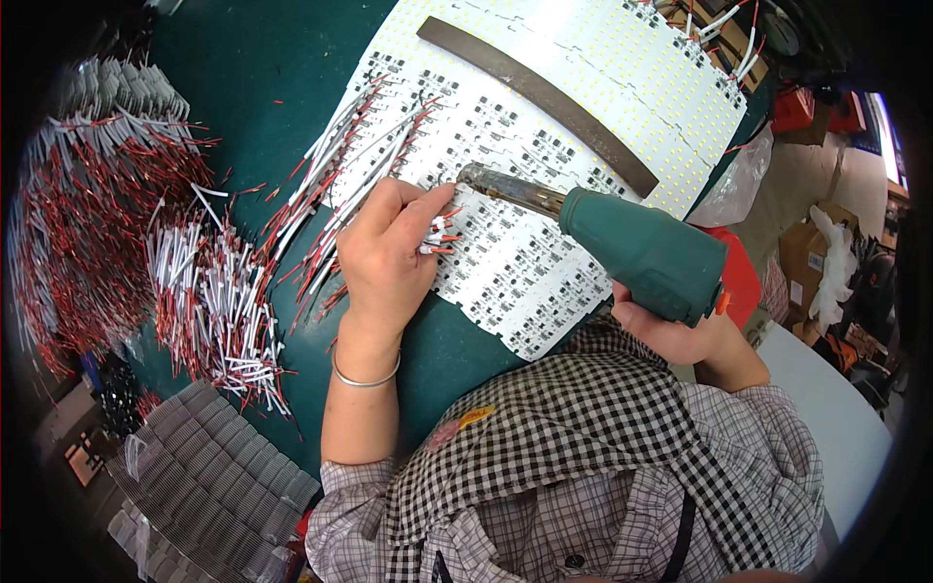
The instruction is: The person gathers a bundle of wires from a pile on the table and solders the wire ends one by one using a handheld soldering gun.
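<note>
My left hand (384,248) is closed on a small bunch of short white wires with red ends (442,238), held over the near left part of a white LED circuit board panel (525,277). Its fingertips sit right by the tip of a green soldering gun (641,248), whose metal barrel points left across the panel. My right hand (671,335) grips the gun from below, and most of its fingers are hidden behind the tool. Rows of white and red wires (379,146) stick out from the panel's left side. Whether the tip touches the board I cannot make out.
A dark curved metal strip (544,97) lies across the panel on the green table (233,68). Heaps of white and red wires (219,301) spread to the left, beside stacked grey ribbed parts (214,476). Cardboard boxes (812,253) and clear plastic stand at the right.
</note>
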A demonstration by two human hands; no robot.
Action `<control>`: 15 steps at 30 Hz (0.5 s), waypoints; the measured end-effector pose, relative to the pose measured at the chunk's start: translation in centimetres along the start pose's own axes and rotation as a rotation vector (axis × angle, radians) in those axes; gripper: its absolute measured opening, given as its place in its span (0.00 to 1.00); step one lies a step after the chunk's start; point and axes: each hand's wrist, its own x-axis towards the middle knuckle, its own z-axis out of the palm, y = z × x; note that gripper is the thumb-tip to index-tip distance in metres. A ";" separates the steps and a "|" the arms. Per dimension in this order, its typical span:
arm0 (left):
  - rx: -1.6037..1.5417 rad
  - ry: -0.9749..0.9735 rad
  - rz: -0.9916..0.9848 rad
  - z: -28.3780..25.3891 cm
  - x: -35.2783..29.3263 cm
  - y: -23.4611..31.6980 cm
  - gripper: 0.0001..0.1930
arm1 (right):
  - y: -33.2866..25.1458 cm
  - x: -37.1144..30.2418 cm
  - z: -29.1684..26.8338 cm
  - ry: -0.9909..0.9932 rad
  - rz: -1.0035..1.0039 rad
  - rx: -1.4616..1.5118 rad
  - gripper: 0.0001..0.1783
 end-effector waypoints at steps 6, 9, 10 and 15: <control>0.036 0.009 0.008 0.2 -0.2 -0.1 0.23 | -3.4 1.9 -0.9 -0.012 0.279 0.313 0.22; 0.041 0.004 0.010 0.1 -0.3 -0.1 0.23 | -4.1 2.6 -1.3 0.090 0.186 0.509 0.25; 0.044 -0.003 0.002 0.1 -0.3 0.0 0.24 | -4.1 2.7 -1.3 0.090 0.183 0.508 0.25; -0.063 -0.011 -0.030 -0.4 0.0 0.2 0.19 | -4.1 2.8 -1.3 0.100 0.221 0.543 0.27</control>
